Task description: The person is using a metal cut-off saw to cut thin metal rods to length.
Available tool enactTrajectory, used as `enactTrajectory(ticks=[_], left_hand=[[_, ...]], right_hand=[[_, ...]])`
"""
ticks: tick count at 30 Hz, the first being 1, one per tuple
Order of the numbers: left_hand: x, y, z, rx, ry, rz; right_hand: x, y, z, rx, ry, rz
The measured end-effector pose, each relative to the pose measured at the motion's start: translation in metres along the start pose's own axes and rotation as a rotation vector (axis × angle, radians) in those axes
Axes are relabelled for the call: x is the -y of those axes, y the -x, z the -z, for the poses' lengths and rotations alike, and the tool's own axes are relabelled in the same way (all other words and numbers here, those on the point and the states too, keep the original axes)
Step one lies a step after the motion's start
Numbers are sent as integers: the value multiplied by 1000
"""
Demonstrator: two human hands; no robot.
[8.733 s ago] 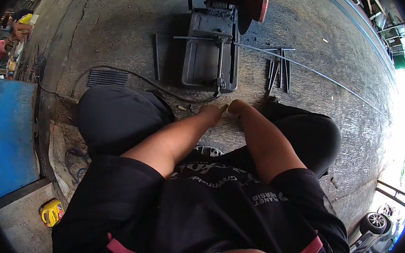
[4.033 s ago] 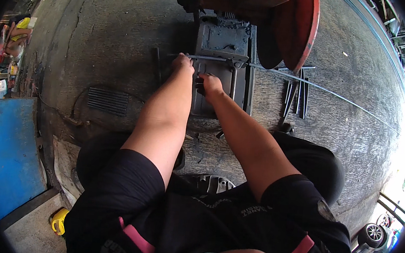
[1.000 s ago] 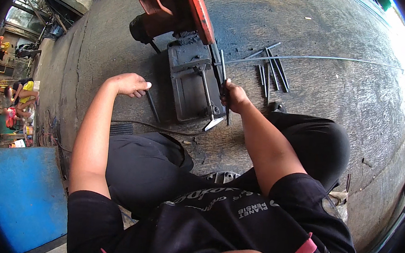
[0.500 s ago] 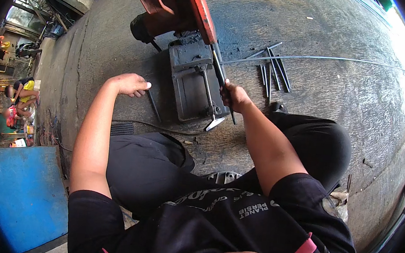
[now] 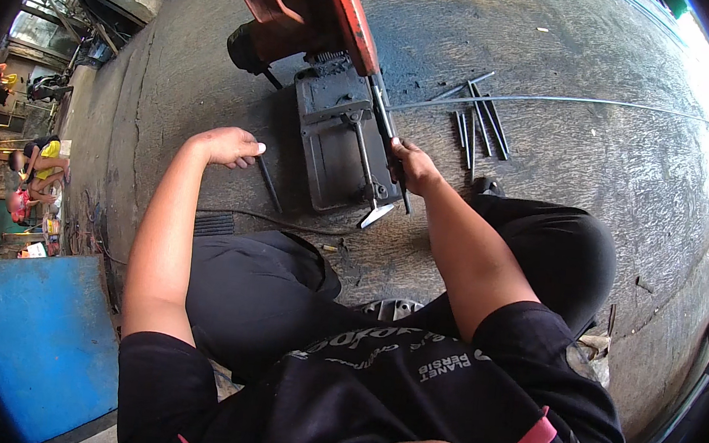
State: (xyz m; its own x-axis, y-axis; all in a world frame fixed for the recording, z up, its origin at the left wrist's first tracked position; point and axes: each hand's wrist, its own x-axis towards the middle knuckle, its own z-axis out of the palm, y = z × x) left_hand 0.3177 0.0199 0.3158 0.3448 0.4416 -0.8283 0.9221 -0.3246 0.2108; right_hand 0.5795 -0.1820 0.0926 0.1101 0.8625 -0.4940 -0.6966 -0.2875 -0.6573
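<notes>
A red and grey chop saw [image 5: 328, 135] stands on the floor in front of me, its red blade guard [image 5: 352, 20] raised at the far end. To the right of its base, my right hand [image 5: 415, 167] is closed around a thin dark metal rod [image 5: 407, 202]. This rod runs along the saw's right side toward the blade; my fingers cover part of it. On the left, my left hand [image 5: 230, 147] is closed, a short dark metal rod [image 5: 269, 184] slanting down from its fingertips. The clamp's light handle [image 5: 377, 216] lies near the right rod's lower end.
Several cut metal rods [image 5: 483, 123] lie to the right of the saw, crossed by a long thin bar [image 5: 567, 101]. A cable [image 5: 303, 228] curves before my knees. A blue panel [image 5: 41, 337] is at lower left; people [image 5: 34, 177] sit beyond it.
My right hand and its rod have shifted slightly toward the saw's far end. The left hand stays nearly still, with its short rod.
</notes>
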Motion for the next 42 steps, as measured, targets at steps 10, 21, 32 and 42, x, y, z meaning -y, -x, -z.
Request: enactTrajectory(ticks=[10, 21, 32, 42], left_hand=[[-3, 1, 4, -46, -104, 116], [-84, 59, 107, -655, 1140, -524], [-164, 25, 149, -448, 821, -428], [-150, 13, 109, -549, 1031, -598]], right_hand=[[-5, -11, 4, -30, 49, 67], [-5, -7, 11, -42, 88, -40], [-2, -7, 23, -122, 22, 63], [8, -10, 20, -54, 17, -67]])
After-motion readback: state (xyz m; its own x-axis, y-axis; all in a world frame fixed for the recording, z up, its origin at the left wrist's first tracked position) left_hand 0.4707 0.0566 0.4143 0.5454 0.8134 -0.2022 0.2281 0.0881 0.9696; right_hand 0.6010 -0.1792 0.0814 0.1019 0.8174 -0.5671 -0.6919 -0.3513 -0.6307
